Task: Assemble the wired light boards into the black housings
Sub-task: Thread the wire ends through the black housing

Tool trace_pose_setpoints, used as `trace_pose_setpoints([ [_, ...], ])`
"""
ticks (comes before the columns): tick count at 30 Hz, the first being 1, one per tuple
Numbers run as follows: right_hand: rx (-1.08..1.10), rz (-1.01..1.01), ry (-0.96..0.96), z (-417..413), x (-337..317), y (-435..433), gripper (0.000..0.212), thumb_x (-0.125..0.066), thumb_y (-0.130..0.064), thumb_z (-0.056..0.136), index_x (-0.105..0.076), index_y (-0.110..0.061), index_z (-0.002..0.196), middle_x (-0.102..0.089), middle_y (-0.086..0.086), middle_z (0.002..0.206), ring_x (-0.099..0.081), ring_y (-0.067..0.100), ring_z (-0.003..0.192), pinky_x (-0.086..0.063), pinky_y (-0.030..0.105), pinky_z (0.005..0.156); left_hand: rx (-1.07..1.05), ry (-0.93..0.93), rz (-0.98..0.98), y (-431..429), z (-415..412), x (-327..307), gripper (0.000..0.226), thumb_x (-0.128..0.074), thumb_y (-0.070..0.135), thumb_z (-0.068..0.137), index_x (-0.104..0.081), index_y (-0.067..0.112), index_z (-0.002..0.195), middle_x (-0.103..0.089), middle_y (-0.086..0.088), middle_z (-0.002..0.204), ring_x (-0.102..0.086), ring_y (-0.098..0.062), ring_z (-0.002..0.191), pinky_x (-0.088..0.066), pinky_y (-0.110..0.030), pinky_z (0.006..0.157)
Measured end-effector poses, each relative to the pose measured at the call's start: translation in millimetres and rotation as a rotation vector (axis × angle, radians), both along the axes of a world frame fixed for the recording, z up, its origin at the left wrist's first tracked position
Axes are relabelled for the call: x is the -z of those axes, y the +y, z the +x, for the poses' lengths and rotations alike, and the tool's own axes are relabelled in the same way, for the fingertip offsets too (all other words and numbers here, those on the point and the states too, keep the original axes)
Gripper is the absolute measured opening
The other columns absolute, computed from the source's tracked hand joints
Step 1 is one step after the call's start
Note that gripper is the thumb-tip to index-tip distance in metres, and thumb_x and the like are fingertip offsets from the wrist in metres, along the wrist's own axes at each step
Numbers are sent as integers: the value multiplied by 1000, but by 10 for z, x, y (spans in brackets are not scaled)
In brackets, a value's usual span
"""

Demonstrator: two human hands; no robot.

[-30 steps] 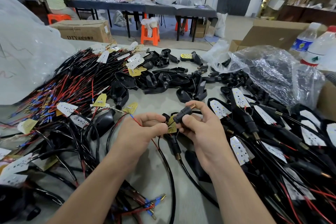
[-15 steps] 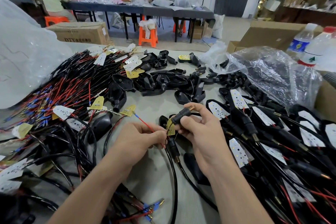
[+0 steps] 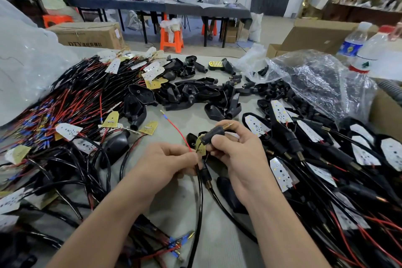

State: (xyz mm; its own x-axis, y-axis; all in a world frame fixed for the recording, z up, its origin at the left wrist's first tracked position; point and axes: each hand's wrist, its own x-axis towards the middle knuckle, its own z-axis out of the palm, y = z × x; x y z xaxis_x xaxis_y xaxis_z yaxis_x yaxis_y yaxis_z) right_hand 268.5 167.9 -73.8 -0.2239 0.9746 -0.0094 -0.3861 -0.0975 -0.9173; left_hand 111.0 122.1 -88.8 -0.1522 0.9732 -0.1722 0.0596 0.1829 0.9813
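Both hands meet over the near middle of the table [image 3: 191,113], and this looks like the fitting step. The right hand [image 3: 237,152] has fingers and thumb clamped round the stem of a black housing [image 3: 214,132], brass end tilted up and away, likely so the shell end faces the other hand. The left hand [image 3: 165,163] pinches the red wire [image 3: 178,130] right beside the light board [image 3: 201,147], yellow back showing. Holding that close should help steer the board in; whether it's seated, I can't tell. The wire's free tip points toward the far edge. Empty housings [image 3: 195,91] are heaped far middle, wired boards [image 3: 76,102] lie along the left edge, and finished units [image 3: 315,137] are stacked right
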Motion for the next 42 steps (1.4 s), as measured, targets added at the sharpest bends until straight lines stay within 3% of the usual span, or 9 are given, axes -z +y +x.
trace_pose_setpoints([
  [5,-129,29,-78,34,18,-24,32,-57,16,87,-68,-12,98,-67,12,75,-57,16,58,-52,24,60,-36,-30,20,6,23,-21,13,-74,5,88,-80,3,76,-73,-16,71,-63,-16,57,-49,-19,55],
  [11,-106,-53,-101,21,-2,42,24,-54,-16,102,-74,-13,87,-73,11,79,-58,16,57,-47,25,58,-1,59,46,1,16,-23,16,-77,4,85,-82,11,72,-74,-13,69,-62,-17,59,-53,-24,60],
  [14,-53,-51,-102,14,-1,40,34,-50,-7,100,-72,-13,75,-71,15,75,-59,16,53,-47,23,53,-33,49,115,-17,46,-51,20,-79,-3,80,-83,17,75,-76,-7,71,-66,-8,61,-51,-15,61],
  [17,-42,-31,-117,11,4,35,27,-48,-1,100,-70,-4,86,-70,14,73,-59,17,53,-46,23,52,-153,16,264,-32,32,-89,35,-78,-11,77,-84,23,84,-76,-4,73,-70,-7,68,-55,-15,69],
  [23,-9,59,-303,-23,43,4,27,-53,-5,98,-76,-7,85,-70,8,70,-56,12,53,-42,20,51,-138,-149,278,-34,-59,-122,6,-77,18,81,-83,20,81,-76,-1,82,-52,-10,57,-45,-17,59],
  [27,42,46,-258,-33,44,19,32,-50,-4,101,-73,-8,80,-67,6,63,-55,13,51,-42,21,50,-81,-445,233,-40,-165,-142,24,-67,37,84,-80,19,76,-69,-2,76,-38,-9,47,-35,-19,50],
  [32,98,-11,-100,-48,38,21,31,-48,-5,105,-70,-7,84,-70,7,68,-58,14,51,-44,24,53,-176,-227,181,-17,-144,-142,19,-77,29,59,-63,17,54,-51,-3,64,-39,-10,59,-36,-18,57],
  [36,99,-35,5,-14,26,37,30,-46,-5,106,-69,-6,87,-67,8,69,-56,16,54,-44,28,58,-178,-182,117,-20,-60,-130,12,-73,19,64,-65,20,54,-75,8,87,-43,-12,73,-39,-29,77],
  [42,94,-36,17,-11,45,45,31,-46,-5,105,-70,-7,86,-66,11,72,-57,17,54,-44,30,60,-139,-132,138,-12,-59,-84,24,-79,6,79,-72,17,59,-77,6,96,-52,-3,65,-38,-32,79],
])
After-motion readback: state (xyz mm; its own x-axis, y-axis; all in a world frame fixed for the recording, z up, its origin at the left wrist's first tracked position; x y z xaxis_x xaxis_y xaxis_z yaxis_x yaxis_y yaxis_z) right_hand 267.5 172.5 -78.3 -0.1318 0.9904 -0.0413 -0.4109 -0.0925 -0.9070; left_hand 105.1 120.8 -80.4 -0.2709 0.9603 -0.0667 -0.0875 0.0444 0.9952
